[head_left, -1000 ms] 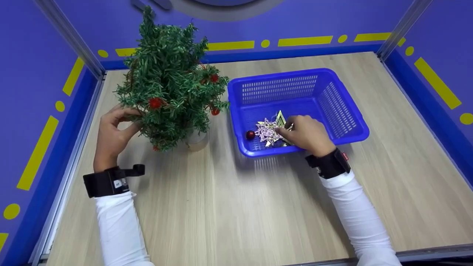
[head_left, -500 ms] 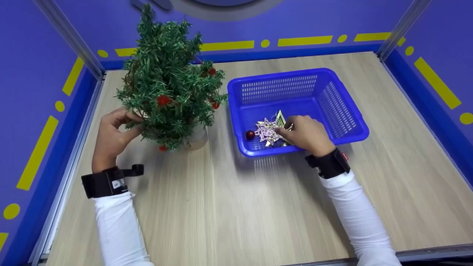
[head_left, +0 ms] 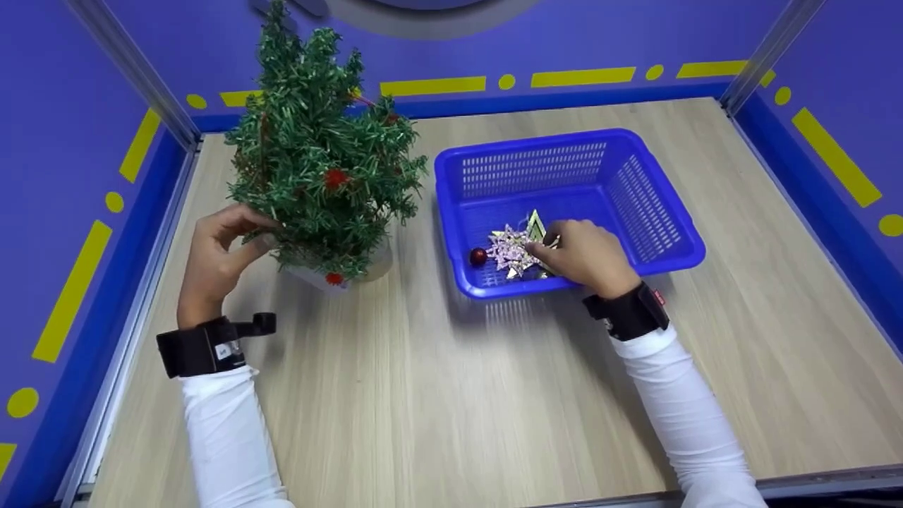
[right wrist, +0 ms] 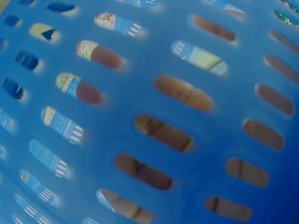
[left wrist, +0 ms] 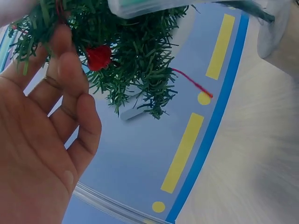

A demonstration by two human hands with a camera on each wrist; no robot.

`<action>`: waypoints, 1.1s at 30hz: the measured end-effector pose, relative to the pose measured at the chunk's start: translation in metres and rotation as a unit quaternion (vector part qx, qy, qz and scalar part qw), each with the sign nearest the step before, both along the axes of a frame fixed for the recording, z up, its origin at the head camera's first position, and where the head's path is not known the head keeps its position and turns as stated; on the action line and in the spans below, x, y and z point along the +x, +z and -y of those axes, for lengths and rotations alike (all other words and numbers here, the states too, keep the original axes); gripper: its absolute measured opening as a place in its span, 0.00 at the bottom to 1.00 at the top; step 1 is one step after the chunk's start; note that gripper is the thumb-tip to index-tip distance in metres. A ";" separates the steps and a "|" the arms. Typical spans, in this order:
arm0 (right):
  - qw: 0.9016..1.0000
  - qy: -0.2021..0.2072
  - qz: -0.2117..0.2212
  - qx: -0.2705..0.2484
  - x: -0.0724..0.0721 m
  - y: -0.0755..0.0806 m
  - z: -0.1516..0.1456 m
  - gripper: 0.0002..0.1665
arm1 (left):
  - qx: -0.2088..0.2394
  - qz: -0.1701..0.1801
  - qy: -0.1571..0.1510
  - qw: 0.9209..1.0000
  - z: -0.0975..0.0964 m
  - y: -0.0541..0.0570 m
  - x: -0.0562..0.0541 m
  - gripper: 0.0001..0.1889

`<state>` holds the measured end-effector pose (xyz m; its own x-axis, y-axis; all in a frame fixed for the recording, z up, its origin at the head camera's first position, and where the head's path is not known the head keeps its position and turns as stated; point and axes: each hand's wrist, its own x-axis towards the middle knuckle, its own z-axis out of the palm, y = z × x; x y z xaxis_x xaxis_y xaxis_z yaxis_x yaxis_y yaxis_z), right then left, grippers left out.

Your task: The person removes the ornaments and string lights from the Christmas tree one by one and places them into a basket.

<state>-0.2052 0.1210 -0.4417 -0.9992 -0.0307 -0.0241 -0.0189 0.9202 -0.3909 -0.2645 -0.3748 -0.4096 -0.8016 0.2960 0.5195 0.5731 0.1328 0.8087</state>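
At the left of the head view stands a small artificial Christmas tree with red ornaments, one red ornament facing me. My left hand pinches the tips of a low branch on its left side. In the left wrist view the fingers reach up into the green needles beside a red ornament. My right hand is down in the blue basket, fingers bent over a pile of pink and gold star ornaments. Its fingertips are partly hidden, so I cannot tell whether it holds one.
A dark red ball lies in the basket left of the stars. The basket's slotted wall fills the right wrist view. Blue-purple panels enclose the wooden table at the back and sides.
The tree has turned, its near-side red ornaments shifting right, and a pale piece now shows under its lower branches. Both hands have stayed almost where they were.
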 end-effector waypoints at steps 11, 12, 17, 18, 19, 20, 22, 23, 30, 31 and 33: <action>1.000 0.004 -0.003 0.004 -0.001 0.001 0.001 0.27 | 0.047 0.024 0.144 0.988 -0.012 0.005 -0.007 0.12; 1.000 0.003 -0.004 0.003 -0.001 0.001 0.001 0.27 | 0.040 0.033 0.144 0.988 -0.013 0.005 -0.007 0.12; 1.000 0.003 -0.004 0.005 -0.001 0.002 0.001 0.28 | 0.040 0.056 0.124 0.990 -0.013 0.004 -0.009 0.07; 1.000 0.003 -0.004 0.005 -0.001 0.002 0.001 0.28 | 0.046 0.058 0.122 0.990 -0.012 0.004 -0.009 0.07; 1.000 0.003 -0.004 0.006 -0.001 0.003 0.001 0.27 | 0.052 0.058 0.119 0.990 -0.012 0.004 -0.009 0.07; 1.000 0.003 -0.004 0.006 -0.001 0.003 0.001 0.27 | 0.054 0.058 0.116 0.990 -0.011 0.003 -0.009 0.06; 1.000 0.002 -0.005 0.005 -0.001 0.003 0.001 0.27 | 0.045 0.050 0.117 0.991 -0.010 0.004 -0.008 0.06; 1.000 0.002 -0.006 0.005 -0.001 0.003 0.001 0.27 | 0.044 0.050 0.115 0.991 -0.010 0.004 -0.007 0.06; 1.000 0.001 -0.003 0.004 0.000 0.002 0.001 0.28 | 0.044 0.071 0.075 0.994 -0.006 0.004 -0.001 0.08; 1.000 0.001 -0.003 0.003 0.000 0.002 0.001 0.28 | 0.047 0.074 0.065 0.994 -0.005 0.004 -0.001 0.09; 1.000 -0.001 -0.003 0.002 0.001 0.001 0.001 0.28 | 0.054 0.078 0.044 0.995 -0.005 0.004 0.000 0.09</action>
